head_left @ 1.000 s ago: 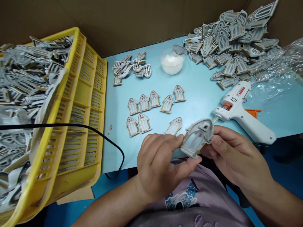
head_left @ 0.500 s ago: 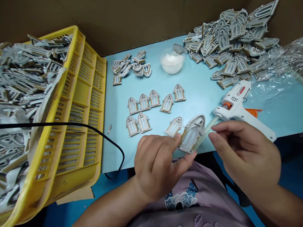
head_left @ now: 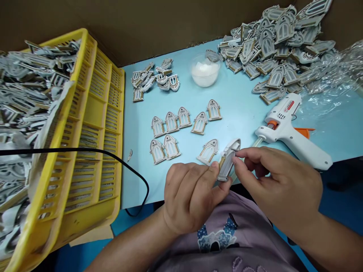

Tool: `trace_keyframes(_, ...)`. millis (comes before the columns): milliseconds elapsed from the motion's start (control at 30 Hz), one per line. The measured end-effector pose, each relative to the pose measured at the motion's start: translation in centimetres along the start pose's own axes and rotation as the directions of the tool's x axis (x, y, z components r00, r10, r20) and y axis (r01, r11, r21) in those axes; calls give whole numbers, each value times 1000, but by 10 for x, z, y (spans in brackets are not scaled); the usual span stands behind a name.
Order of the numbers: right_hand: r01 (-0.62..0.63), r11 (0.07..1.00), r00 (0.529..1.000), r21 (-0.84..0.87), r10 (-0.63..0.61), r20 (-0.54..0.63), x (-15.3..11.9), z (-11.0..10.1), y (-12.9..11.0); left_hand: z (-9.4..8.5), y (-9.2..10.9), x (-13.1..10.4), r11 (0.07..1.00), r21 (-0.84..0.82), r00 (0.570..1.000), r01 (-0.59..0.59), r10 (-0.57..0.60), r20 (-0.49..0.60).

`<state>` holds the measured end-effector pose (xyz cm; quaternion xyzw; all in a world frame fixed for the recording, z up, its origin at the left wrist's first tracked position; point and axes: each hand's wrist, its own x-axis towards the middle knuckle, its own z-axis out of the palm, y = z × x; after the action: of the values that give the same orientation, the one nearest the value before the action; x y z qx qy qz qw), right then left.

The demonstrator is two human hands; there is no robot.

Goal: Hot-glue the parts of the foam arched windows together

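Observation:
Between the thumb and forefinger of my left hand (head_left: 193,194) is a small white arched window ornament (head_left: 227,162) with gold-brown edging, tilted up above the table's front edge. My right hand (head_left: 279,181) meets its right edge with thumb and forefinger pinched; whether something tiny lies between those fingertips cannot be made out. Just left of it, a similar arched window (head_left: 208,152) lies flat on the table. Beyond my right hand rests a white glue gun (head_left: 292,134) with a translucent glue stick (head_left: 258,142) sticking out toward me.
Several arched windows (head_left: 171,121) lie in loose rows on the light blue table (head_left: 241,109). Behind them are a small pile of ornaments (head_left: 147,81), a clear bowl of white material (head_left: 204,73) and a large heap (head_left: 272,45). Left stand a full yellow crate (head_left: 93,105) and a black cable (head_left: 124,164).
My right hand has moved left and its fingertips have come to the ornament's edge. The ornament in my left hand has turned more edge-on. The view has shifted slightly.

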<state>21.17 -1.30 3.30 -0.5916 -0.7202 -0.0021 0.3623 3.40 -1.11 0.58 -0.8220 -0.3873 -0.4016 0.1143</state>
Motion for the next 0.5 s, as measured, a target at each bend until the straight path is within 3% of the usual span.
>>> trace_keyframes(200,71,993,997,-98,-73,-24,-2,7,-2,2,1,0,1000,-7,1000,-21,21,-16)
trace_keyframes(367,59,984,998,-168,-65,-28,-5,16,2,4,4,0,1000,-5,1000,6,-6,-9)
trace_keyframes(500,31,996,999,-79,-29,28,-1,16,4,2,3,2,999,-8,999,39,-39,15)
